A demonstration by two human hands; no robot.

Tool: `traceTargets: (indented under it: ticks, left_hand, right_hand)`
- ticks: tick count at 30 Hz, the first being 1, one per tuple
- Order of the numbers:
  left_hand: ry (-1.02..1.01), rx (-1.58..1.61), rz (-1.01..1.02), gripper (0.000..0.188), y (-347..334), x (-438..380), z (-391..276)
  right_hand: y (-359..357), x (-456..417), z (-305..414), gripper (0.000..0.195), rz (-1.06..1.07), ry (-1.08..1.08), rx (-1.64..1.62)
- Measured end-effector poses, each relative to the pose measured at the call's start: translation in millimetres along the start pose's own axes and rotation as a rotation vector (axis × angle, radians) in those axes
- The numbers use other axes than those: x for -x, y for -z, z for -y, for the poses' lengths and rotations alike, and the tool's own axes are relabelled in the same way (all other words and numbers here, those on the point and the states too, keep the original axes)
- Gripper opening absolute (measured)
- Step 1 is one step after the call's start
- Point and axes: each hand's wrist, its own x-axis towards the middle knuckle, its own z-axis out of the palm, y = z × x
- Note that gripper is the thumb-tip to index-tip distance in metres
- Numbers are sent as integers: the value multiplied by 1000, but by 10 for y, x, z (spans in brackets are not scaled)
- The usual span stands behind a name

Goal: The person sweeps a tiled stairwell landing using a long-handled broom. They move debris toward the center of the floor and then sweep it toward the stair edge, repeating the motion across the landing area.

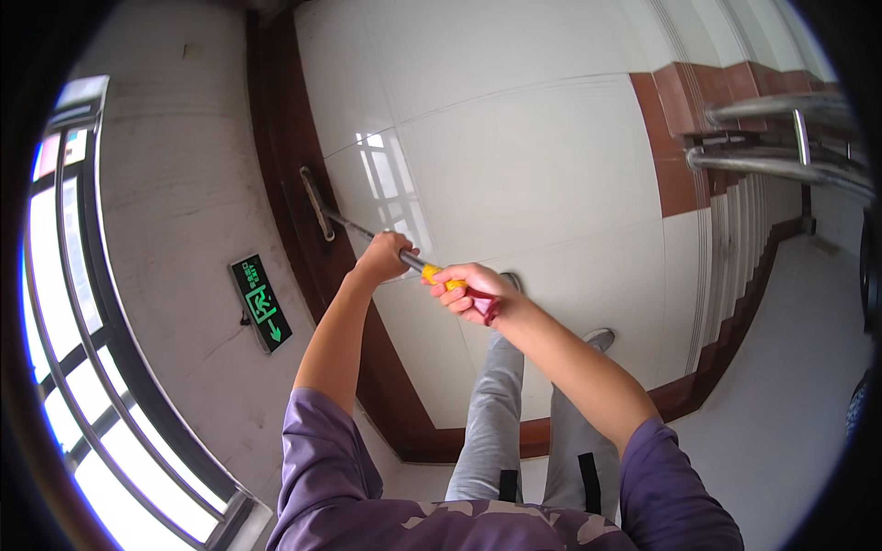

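Both my hands grip the pole of a mop-like floor tool (412,260), which slants down and away to the left. My left hand (386,256) is wrapped around the grey metal shaft, palm down. Closer to me, my right hand (475,289) closes around the yellow and red grip (486,306) at the pole's end. The tool's narrow bar-shaped head (317,204) lies on the dark brown border along the left wall; whether it is a mop or a squeegee is hard to tell. Pale glossy floor tiles (524,165) spread below my hands.
A barred window (83,330) and a lit green exit sign (260,303) are on the left wall. Steps going up (723,34) and steps going down (741,234) lie to the right, with metal handrails (772,165) between. My shoes (599,339) stand on the tiles.
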Motion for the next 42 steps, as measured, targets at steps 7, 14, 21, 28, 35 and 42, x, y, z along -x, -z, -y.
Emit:
traceTargets:
  ticks: [7,14,21,28,35,42]
  left_hand:
    - [-485,-112,-70,15,-725,-1397,-1943]
    - [-739,-229,461,9,-2710,-936,-5324]
    - [-910,-97,667,22,-3319,-476,-7127]
    - [-937,-70,493,11,-2736,110,-6666]
    - [-760,207,258,13,-1492,55,-4666]
    - [-338,245,-186,10,83,-241,-1882]
  right_hand:
    - [708,1976,136,30,184,410,-387]
    - [1182,5203,-1372,40,-269,722,-709]
    - [1083,6646,-2012,33,-654,733,-611]
    - [535,6277,-2230,37,-1069,376,-223]
    - [265,4727,-1718,40,-690,227,-393]
    - [-653,2004,27,24,-249,-51,92]
